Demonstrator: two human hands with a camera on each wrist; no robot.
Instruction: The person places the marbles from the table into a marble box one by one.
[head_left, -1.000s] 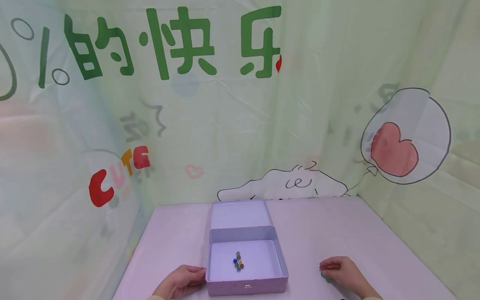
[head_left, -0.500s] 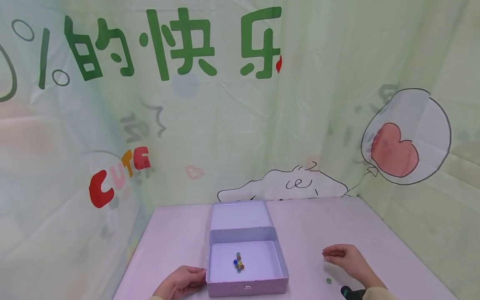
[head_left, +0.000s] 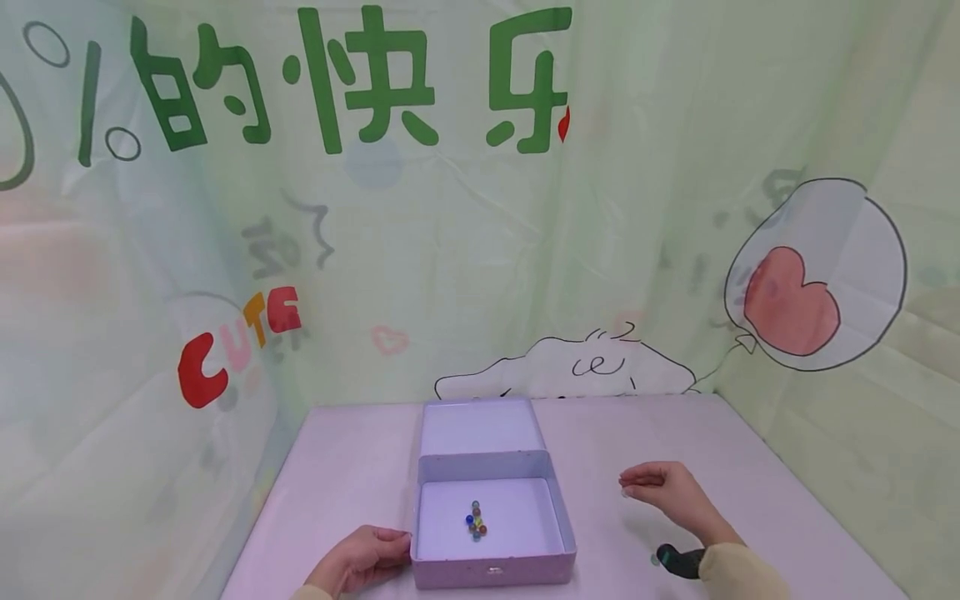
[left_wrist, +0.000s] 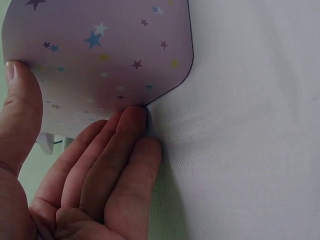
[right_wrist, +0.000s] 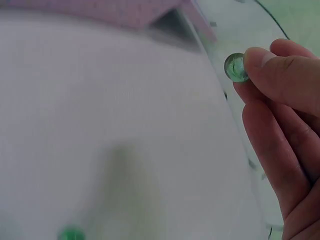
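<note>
My right hand [head_left: 672,494] pinches a clear green glass marble [right_wrist: 233,67] between thumb and fingers, raised above the table to the right of the box. My left hand [head_left: 362,557] rests against the left side of the lilac box [head_left: 525,572]. In the left wrist view, its fingertips touch the box's star-printed wall [left_wrist: 110,65] by a lower corner, and its thumb lies at the wall's other edge. Several coloured marbles [head_left: 476,521] sit clustered on the box floor. The box lid [head_left: 480,427] is folded back on the table.
Another green marble [right_wrist: 72,234] lies on the white table [head_left: 600,442], below the right wrist. A dark strap [head_left: 678,562] shows at that wrist. Printed cloth [head_left: 480,250] hangs behind the table and along both sides.
My right hand has lifted away from the table with one green marble and moved forward and left, leaving another green marble behind. My left hand stays at the box.
</note>
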